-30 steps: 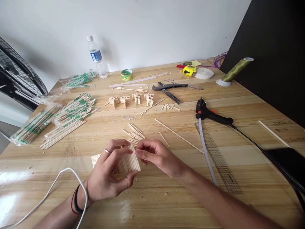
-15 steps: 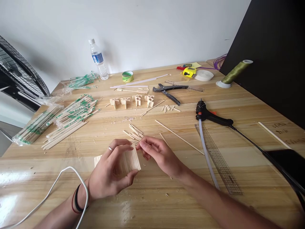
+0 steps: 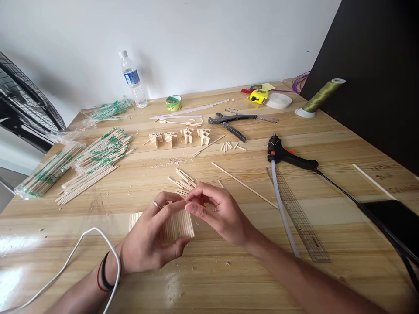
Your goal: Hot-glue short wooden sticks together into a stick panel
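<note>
My left hand [image 3: 147,237] grips the stick panel [image 3: 178,224] between thumb and fingers, nearer than the loose sticks [image 3: 183,178] on the table [image 3: 203,285]; my right hand [image 3: 218,213] curls at its upper corner, whether pinching anything I cannot tell remotely.

Glue gun [image 3: 290,158] limits room rightward (ruler [image 3: 301,221] seemingly flat).
</note>
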`<state>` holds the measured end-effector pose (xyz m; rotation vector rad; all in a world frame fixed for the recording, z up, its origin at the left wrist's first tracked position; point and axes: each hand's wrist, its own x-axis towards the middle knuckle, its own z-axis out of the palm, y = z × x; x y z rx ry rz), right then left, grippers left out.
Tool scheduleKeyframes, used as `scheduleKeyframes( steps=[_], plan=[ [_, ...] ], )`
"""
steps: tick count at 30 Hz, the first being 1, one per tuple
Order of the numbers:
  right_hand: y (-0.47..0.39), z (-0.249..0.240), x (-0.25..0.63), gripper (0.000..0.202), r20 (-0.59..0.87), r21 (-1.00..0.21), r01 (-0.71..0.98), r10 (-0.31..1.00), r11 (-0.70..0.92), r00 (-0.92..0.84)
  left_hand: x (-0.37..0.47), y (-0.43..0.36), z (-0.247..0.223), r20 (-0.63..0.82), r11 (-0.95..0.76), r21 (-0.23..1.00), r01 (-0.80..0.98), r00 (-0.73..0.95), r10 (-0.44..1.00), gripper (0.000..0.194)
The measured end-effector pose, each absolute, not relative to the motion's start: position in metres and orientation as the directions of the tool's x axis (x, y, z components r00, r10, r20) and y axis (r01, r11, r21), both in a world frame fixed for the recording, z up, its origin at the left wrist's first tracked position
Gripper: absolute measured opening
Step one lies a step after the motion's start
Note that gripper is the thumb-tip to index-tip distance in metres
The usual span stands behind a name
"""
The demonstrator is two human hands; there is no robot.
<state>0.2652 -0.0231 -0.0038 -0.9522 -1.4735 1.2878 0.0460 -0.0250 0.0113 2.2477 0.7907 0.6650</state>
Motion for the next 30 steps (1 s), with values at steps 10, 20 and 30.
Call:
scheduleKeyframes(
  steps=[10, 20, 30],
  plan=[
    [-0.0223, -0.0020, 0.2665, 0.026, 0.069, -0.994, -0.104, 0.960, 0.042, -0.273, 0.0459, -0.0241, 0.0080, 0.247, -0.607, 0.717, 0.343, 0.689, 0.681, 0.070],
    [-0.0209, -0.0027, 0.2667, 0.013, 0.092, -0.976, -0.216, 0.954, 0.029, -0.285, 0.0448, -0.0248, 0.0062, 0.256, -0.612, 0.710, 0.347, 0.683, 0.684, 0.083],
    [-0.0207, -0.0012, 0.2662, 0.026, 0.056, -0.986, -0.166, 0.959, 0.010, -0.277, 0.0445, -0.0239, 0.0047, 0.230, -0.610, 0.701, 0.370, 0.692, 0.684, 0.081]
  ],
)
